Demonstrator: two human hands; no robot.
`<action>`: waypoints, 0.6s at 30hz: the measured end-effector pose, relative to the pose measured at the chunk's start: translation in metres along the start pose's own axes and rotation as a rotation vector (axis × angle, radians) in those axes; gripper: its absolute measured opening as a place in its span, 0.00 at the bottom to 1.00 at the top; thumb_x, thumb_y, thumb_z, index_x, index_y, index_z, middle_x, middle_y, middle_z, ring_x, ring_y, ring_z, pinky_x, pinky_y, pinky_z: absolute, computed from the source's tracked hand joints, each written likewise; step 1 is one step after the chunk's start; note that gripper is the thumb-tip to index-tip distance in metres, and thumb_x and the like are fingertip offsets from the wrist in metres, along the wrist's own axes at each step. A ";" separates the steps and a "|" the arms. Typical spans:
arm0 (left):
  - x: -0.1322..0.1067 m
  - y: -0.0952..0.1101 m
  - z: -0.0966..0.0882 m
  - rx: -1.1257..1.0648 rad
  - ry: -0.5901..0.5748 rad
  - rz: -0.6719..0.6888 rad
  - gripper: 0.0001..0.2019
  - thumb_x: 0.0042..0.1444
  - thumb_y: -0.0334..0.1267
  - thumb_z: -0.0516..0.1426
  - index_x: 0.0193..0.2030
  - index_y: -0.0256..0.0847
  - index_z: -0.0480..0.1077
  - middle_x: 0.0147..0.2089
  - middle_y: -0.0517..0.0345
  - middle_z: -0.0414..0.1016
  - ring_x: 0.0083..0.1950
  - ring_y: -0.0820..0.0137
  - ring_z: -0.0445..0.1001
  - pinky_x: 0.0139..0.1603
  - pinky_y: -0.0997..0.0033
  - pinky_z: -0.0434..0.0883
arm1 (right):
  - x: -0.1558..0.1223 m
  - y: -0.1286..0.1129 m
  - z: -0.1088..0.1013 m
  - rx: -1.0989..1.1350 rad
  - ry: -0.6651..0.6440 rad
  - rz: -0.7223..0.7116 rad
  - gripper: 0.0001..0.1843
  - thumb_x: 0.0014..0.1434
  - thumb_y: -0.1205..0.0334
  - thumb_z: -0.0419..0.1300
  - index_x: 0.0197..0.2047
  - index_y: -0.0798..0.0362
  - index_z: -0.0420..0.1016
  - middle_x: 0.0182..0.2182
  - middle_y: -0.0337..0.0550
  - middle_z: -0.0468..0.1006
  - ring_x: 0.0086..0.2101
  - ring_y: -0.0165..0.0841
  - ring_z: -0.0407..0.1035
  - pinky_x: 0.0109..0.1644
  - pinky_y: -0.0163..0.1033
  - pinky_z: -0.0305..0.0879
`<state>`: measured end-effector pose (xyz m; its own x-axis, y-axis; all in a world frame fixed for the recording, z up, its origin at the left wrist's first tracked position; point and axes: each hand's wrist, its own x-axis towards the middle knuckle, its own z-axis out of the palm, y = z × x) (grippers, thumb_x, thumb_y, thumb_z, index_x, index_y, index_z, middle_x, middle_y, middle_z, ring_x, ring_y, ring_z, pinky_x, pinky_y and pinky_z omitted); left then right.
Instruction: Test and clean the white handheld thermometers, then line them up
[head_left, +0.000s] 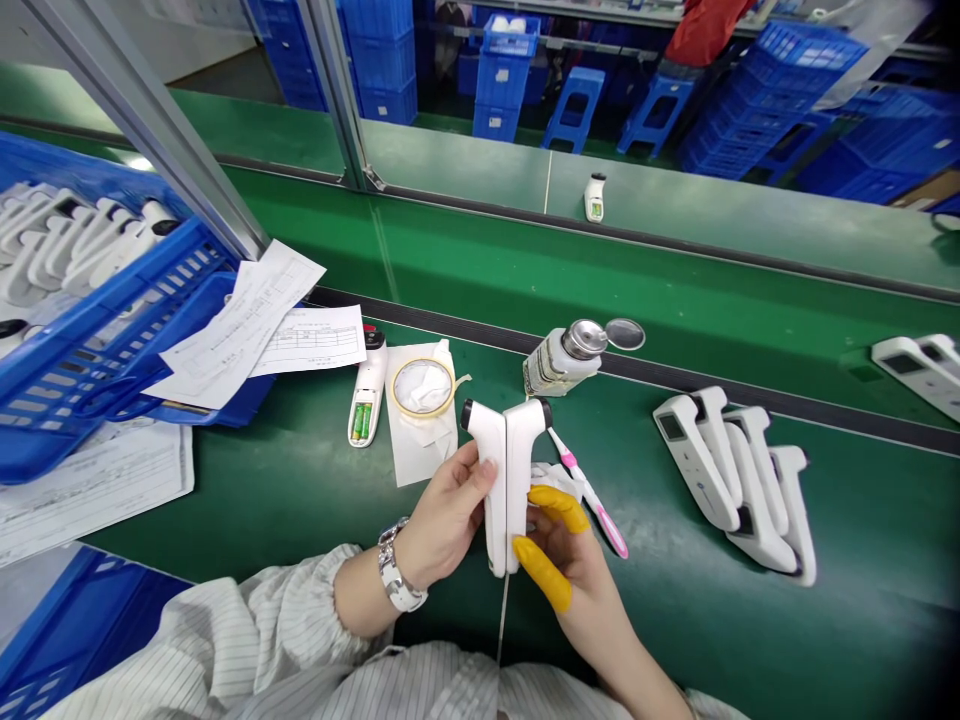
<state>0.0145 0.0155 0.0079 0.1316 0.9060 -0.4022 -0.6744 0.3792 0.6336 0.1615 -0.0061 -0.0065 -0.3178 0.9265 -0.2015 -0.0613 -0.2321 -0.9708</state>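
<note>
My left hand [450, 510] is closed around one white infrared thermometer [491, 470] with a black tip. Yellow finger cots cover two fingers of my right hand [562, 550], which grips a second white thermometer [521, 460]. The two thermometers stand side by side, back to back, their black tips pointing apart. Behind my right hand lie a pink and white toothbrush [592, 490] and a crumpled white tissue [555, 478]. Left of my hands, a roll of tape [424, 387] rests on white paper, beside a thermometer with green batteries showing [367, 395].
A pump bottle [562, 360] with its lid flipped up stands beyond my hands. Several thermometers [739, 480] lie piled at right. A blue crate [150, 310] at left holds many more, with paper sheets [255, 330] beside it. A green conveyor belt [465, 250] runs across behind.
</note>
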 end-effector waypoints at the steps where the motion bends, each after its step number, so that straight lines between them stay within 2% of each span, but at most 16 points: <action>1: 0.000 -0.001 0.000 -0.003 0.029 -0.007 0.14 0.55 0.44 0.56 0.45 0.39 0.70 0.39 0.53 0.76 0.38 0.69 0.73 0.36 0.71 0.70 | 0.000 -0.001 0.001 -0.005 -0.006 0.007 0.20 0.57 0.59 0.60 0.51 0.43 0.62 0.48 0.45 0.71 0.46 0.40 0.68 0.46 0.45 0.67; 4: 0.001 0.000 0.001 -0.039 0.074 -0.046 0.17 0.56 0.47 0.54 0.46 0.38 0.70 0.41 0.50 0.76 0.41 0.64 0.73 0.40 0.67 0.70 | 0.001 -0.004 0.003 0.003 -0.022 0.032 0.18 0.57 0.58 0.60 0.50 0.44 0.63 0.44 0.45 0.73 0.45 0.39 0.69 0.43 0.44 0.69; 7: 0.001 0.003 0.003 -0.100 0.039 -0.052 0.15 0.56 0.43 0.56 0.47 0.38 0.71 0.42 0.50 0.76 0.44 0.63 0.73 0.44 0.65 0.69 | 0.005 -0.007 0.005 0.081 -0.015 0.050 0.18 0.56 0.57 0.60 0.49 0.43 0.62 0.43 0.44 0.73 0.43 0.39 0.70 0.40 0.43 0.70; 11: 0.001 0.005 0.002 -0.128 0.025 -0.075 0.13 0.54 0.38 0.57 0.46 0.39 0.72 0.40 0.53 0.77 0.39 0.66 0.74 0.40 0.68 0.69 | 0.008 -0.006 0.006 0.190 -0.005 0.070 0.29 0.52 0.58 0.64 0.53 0.40 0.56 0.47 0.44 0.71 0.39 0.37 0.71 0.35 0.41 0.70; 15: -0.001 0.006 0.001 -0.096 0.025 -0.090 0.15 0.53 0.37 0.57 0.48 0.39 0.71 0.38 0.54 0.77 0.35 0.68 0.74 0.37 0.68 0.70 | 0.008 -0.004 0.003 0.206 -0.054 0.076 0.35 0.52 0.60 0.64 0.58 0.40 0.52 0.49 0.45 0.70 0.41 0.37 0.70 0.40 0.42 0.69; 18: -0.001 0.007 0.002 -0.054 -0.008 -0.068 0.16 0.53 0.36 0.58 0.49 0.39 0.70 0.41 0.53 0.76 0.38 0.68 0.73 0.39 0.69 0.70 | 0.008 -0.004 0.002 0.152 -0.081 0.065 0.35 0.52 0.60 0.64 0.59 0.41 0.54 0.50 0.45 0.71 0.43 0.38 0.70 0.43 0.43 0.69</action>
<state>0.0112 0.0170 0.0137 0.1839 0.8802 -0.4375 -0.7020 0.4292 0.5684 0.1577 0.0015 -0.0041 -0.4001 0.8829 -0.2457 -0.1789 -0.3382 -0.9239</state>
